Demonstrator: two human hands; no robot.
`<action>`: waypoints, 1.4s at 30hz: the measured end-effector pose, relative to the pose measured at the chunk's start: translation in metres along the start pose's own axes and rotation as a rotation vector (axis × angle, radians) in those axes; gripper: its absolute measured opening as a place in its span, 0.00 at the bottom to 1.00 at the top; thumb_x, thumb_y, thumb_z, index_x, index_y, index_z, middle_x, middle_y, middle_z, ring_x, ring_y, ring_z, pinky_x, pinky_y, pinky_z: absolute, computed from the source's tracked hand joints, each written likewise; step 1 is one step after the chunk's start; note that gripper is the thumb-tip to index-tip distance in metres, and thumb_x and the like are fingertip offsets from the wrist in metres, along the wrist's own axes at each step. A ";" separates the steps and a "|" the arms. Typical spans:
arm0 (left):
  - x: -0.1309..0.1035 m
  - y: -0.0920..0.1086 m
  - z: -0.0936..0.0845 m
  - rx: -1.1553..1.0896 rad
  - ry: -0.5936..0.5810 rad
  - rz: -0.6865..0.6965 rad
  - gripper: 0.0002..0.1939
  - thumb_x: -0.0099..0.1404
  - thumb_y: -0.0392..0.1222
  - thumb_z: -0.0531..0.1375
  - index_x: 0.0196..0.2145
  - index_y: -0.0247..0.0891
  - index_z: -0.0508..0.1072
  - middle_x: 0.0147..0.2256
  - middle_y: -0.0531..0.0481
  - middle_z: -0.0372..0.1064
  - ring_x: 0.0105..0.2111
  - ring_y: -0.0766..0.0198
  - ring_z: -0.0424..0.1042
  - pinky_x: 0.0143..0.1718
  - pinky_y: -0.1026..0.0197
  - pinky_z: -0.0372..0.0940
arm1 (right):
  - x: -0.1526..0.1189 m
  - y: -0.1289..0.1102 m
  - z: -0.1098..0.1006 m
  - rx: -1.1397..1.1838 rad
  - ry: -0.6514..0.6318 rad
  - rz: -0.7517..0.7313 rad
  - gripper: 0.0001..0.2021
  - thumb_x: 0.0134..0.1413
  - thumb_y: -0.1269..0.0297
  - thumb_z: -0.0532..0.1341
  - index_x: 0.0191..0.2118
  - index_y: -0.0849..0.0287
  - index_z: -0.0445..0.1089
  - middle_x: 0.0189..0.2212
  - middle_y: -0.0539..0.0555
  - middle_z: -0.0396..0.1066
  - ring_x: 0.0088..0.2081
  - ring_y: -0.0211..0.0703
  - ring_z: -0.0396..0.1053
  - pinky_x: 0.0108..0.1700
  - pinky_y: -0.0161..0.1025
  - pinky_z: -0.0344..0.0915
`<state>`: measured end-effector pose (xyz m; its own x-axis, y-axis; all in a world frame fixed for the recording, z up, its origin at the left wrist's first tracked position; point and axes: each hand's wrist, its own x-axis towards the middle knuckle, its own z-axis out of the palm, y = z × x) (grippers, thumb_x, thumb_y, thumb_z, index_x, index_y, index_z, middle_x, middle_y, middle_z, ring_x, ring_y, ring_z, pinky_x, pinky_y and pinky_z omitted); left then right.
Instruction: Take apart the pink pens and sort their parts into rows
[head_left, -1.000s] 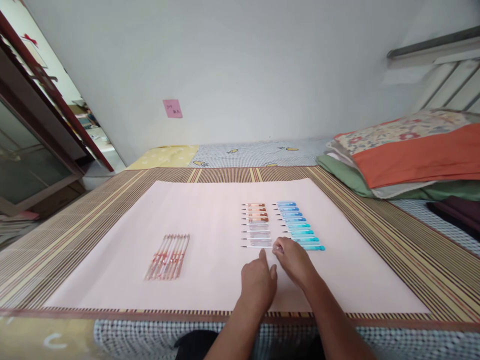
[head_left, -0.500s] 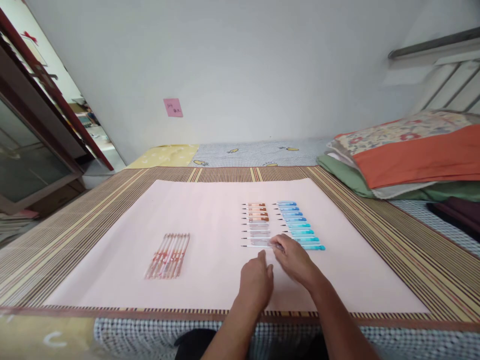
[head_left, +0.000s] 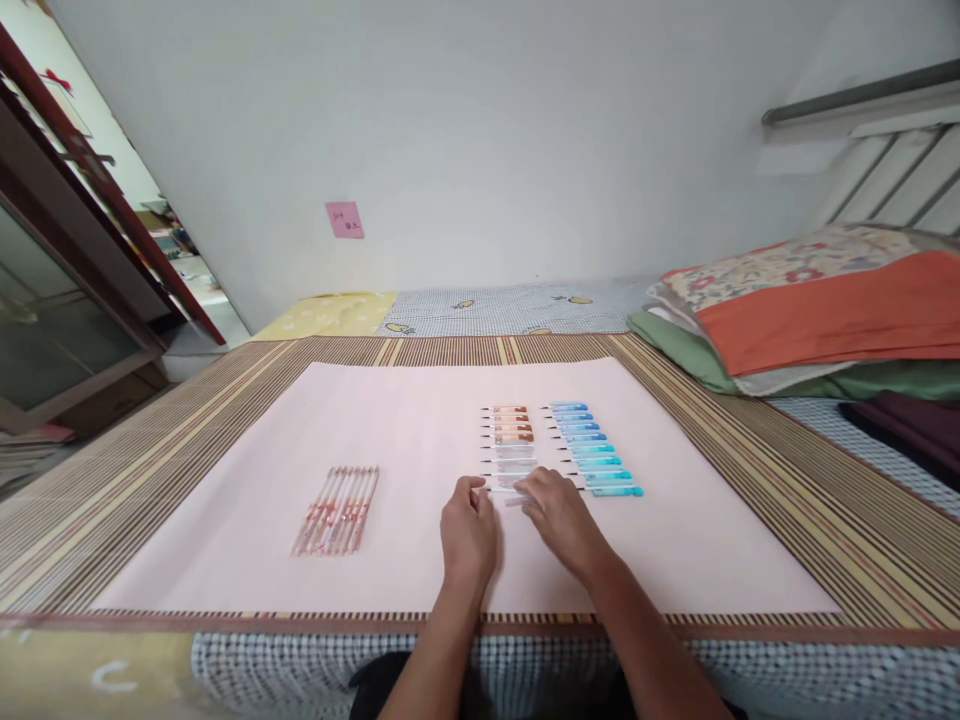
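Slim pens lie in groups on a large pale pink sheet [head_left: 247,470]. The nearest grey-and-white pen [head_left: 501,489] of the middle column lies sideways, its tip to the left. My left hand [head_left: 469,530] is closed at that tip, thumb and forefinger together. Over the pen's right part, my right hand [head_left: 559,512] has its fingers bent down on it, hiding its end. Beyond my hands are grey pens [head_left: 516,452] and brown pens [head_left: 513,428]. A column of blue and turquoise pens [head_left: 596,450] lies to the right, and red-patterned pens [head_left: 337,512] lie side by side at the left.
The sheet rests on a striped mat [head_left: 172,450] over a bed. Folded bedding with an orange-edged pillow [head_left: 817,310] is piled at the right. A white wall [head_left: 525,150] with a pink note [head_left: 345,220] stands behind. A doorway is at the far left.
My left hand has moved left to the tip of the nearest grey pen, its fingers now drawn together. My right hand has shifted left from that pen's end over its barrel.
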<state>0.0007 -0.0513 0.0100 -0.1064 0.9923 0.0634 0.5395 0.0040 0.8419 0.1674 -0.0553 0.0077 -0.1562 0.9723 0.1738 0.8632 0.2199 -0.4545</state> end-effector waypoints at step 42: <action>-0.012 0.016 0.001 0.298 -0.304 -0.019 0.19 0.71 0.39 0.56 0.56 0.34 0.76 0.50 0.39 0.79 0.51 0.50 0.76 0.53 0.55 0.63 | -0.007 0.040 0.002 0.131 0.159 0.098 0.08 0.50 0.77 0.55 0.31 0.55 0.64 0.35 0.51 0.67 0.34 0.41 0.66 0.38 0.38 0.60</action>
<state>0.0111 -0.0629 0.0222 0.1080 0.9830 -0.1488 0.7625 0.0141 0.6468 0.2019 -0.0534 -0.0131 0.0120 0.9672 0.2539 0.7990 0.1433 -0.5839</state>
